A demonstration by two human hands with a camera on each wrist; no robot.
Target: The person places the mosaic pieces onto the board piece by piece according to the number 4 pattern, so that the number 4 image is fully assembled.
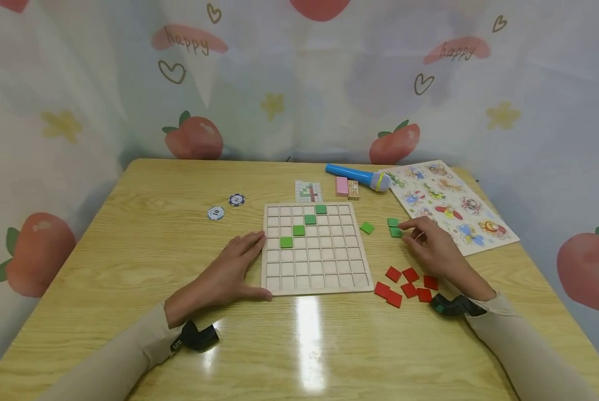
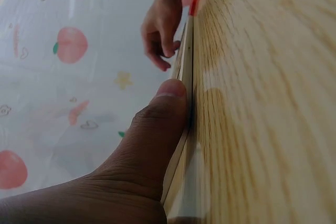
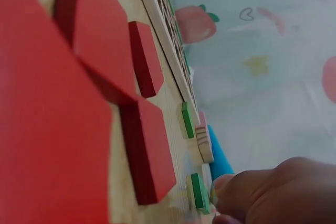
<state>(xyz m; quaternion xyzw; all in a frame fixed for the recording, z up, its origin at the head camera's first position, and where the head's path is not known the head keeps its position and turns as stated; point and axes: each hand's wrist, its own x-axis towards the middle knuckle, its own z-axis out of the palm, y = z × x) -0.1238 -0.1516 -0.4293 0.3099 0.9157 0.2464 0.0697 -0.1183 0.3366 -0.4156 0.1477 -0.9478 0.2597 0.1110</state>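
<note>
A wooden grid board (image 1: 316,267) lies on the table with green square tiles (image 1: 298,230) set in a diagonal line of its cells. Along the board's left edge rests my left hand (image 1: 224,273), fingers extended and thumb at the near left corner; the thumb (image 2: 157,124) lies against the board's side in the left wrist view. My right hand (image 1: 432,248) hovers right of the board, fingers loosely bent. Its index fingertip is right at a pair of green tiles (image 1: 394,233), overlapping their edge. Another green tile (image 1: 366,228) lies nearer the board.
Several red tiles (image 1: 409,290) lie below my right hand. A sticker sheet (image 1: 480,240) is at right. Behind the board are a blue toy microphone (image 1: 351,174), a patterned card (image 1: 308,191) and small pink block (image 1: 341,186). Two poker chips (image 1: 216,213) lie left.
</note>
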